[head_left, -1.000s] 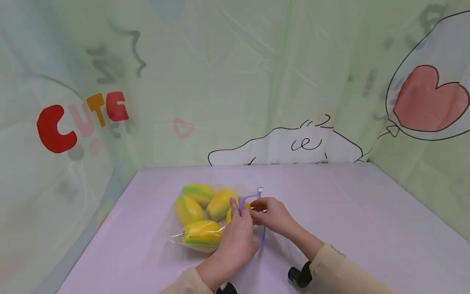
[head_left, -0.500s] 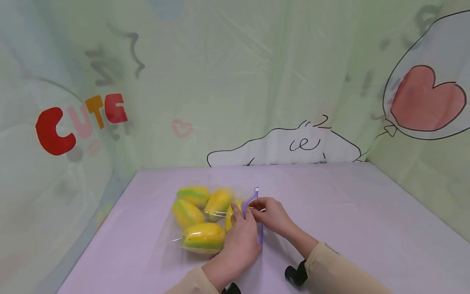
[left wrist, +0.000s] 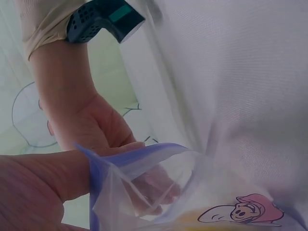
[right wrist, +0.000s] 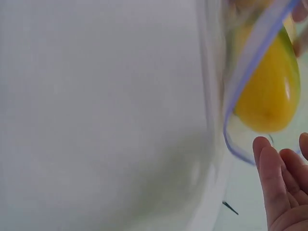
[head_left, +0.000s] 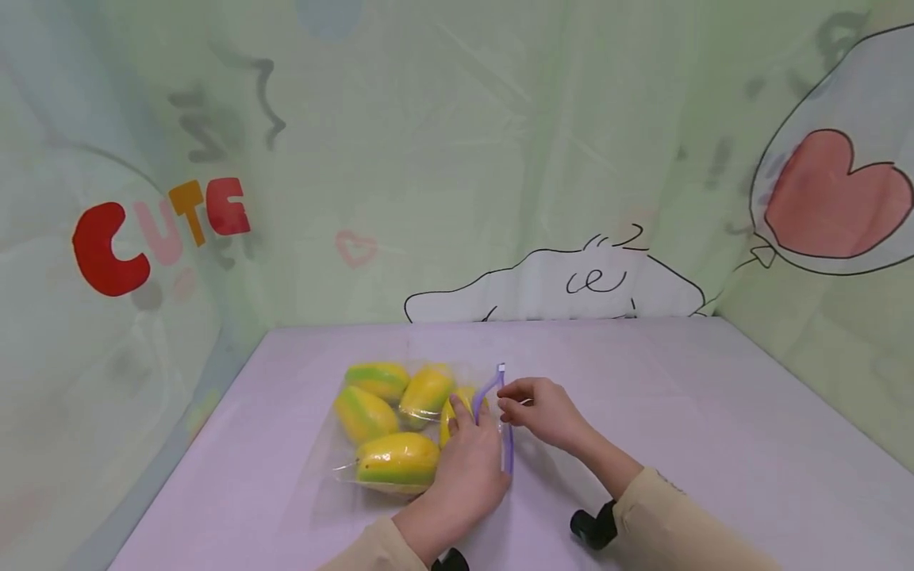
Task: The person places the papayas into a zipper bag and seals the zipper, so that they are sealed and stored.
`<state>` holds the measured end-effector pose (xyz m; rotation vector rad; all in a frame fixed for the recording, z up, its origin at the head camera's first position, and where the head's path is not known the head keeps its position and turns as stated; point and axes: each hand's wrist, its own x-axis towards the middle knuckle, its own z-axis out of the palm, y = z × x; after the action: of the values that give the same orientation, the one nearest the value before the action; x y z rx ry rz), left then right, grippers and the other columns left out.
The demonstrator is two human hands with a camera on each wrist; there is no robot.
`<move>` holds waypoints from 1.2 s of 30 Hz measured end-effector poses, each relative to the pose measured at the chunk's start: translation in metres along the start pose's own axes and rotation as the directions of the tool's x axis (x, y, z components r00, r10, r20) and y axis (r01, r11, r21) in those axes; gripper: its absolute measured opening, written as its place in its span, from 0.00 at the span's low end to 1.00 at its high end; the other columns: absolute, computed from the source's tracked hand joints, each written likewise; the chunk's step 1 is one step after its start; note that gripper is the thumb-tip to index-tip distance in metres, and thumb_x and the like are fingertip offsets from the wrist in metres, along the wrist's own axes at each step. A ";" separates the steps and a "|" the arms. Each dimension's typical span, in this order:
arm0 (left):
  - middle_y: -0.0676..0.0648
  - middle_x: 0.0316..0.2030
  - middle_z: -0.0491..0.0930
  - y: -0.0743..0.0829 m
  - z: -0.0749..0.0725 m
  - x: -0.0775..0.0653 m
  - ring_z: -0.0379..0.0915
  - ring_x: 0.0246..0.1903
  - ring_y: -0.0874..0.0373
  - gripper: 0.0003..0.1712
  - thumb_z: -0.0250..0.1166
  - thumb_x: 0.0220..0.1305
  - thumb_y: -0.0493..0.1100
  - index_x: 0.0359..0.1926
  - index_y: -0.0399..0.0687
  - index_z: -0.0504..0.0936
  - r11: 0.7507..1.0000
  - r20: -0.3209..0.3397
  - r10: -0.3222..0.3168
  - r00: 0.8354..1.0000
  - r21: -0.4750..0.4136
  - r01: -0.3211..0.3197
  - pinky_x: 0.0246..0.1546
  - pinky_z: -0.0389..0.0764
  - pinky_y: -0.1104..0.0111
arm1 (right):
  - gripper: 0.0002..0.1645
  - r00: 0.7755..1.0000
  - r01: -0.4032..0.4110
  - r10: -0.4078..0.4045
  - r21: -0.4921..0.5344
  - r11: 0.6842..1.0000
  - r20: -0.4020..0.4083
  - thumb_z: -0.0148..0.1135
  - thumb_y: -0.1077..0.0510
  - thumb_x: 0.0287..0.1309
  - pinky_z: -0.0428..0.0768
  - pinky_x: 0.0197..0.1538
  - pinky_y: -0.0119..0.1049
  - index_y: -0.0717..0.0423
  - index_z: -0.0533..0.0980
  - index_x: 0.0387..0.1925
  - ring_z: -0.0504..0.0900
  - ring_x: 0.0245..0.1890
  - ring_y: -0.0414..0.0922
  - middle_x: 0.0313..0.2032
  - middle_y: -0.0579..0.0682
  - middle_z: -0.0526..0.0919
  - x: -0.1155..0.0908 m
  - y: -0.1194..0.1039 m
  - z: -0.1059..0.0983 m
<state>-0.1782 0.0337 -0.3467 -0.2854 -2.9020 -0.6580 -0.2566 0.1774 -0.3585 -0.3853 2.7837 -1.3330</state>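
A clear zip bag [head_left: 323,464] lies on the table with several yellow-green, mango-like fruits [head_left: 397,458] inside. Its purple zip strip [head_left: 508,454] runs along the right side, with a white end piece [head_left: 502,367] at the far corner. The mouth gapes, as the left wrist view shows. My left hand [head_left: 467,468] holds the bag by its mouth edge, fingers over the film near one fruit [right wrist: 269,86]. Just right of the strip, my right hand [head_left: 539,408] hovers with loosely bent fingers and nothing between them. In the right wrist view its fingertips [right wrist: 262,144] are beside the strip.
The pale lilac table [head_left: 664,412] reaches back to a printed cloth wall [head_left: 464,159]. Side cloths stand at left and right. A black camera [head_left: 594,525] sits on the right wrist, another [head_left: 451,560] on the left.
The fruit bag has shifted slightly left and toward me, then stayed put. My right hand has drawn back to the right from the zip strip; the left hand keeps its place at the mouth.
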 end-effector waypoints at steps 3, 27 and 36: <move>0.16 0.70 0.57 0.000 -0.001 0.000 0.72 0.62 0.27 0.50 0.80 0.47 0.40 0.69 0.27 0.68 1.000 0.017 -0.009 1.000 -0.019 0.009 0.56 0.82 0.50 | 0.13 0.999 -0.007 0.006 -0.022 1.000 -0.033 0.62 0.61 0.68 0.88 0.41 0.40 0.68 0.82 0.47 0.90 0.35 0.48 0.38 0.59 0.89 0.006 0.002 -0.010; 0.24 0.72 0.62 -0.008 0.025 -0.035 0.71 0.66 0.33 0.43 0.68 0.65 0.38 0.76 0.35 0.60 0.939 -0.006 0.173 0.985 0.304 -0.163 0.35 0.88 0.63 | 0.24 0.980 -0.195 0.198 -0.078 0.978 0.033 0.61 0.44 0.70 0.75 0.31 0.31 0.64 0.84 0.38 0.76 0.29 0.42 0.31 0.55 0.85 0.068 0.023 -0.018; 0.27 0.71 0.63 -0.001 0.056 -0.049 0.74 0.62 0.32 0.34 0.64 0.69 0.49 0.73 0.48 0.70 0.921 -0.063 0.148 0.987 0.373 -0.114 0.21 0.84 0.66 | 0.21 0.984 -0.178 0.176 -0.090 0.980 -0.023 0.64 0.48 0.69 0.76 0.37 0.34 0.65 0.84 0.37 0.77 0.33 0.45 0.32 0.56 0.85 0.077 0.020 -0.011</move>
<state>-0.1370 0.0507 -0.4065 -0.3847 -2.8112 -0.0942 -0.3369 0.1795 -0.3613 -0.1265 2.8201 -1.1773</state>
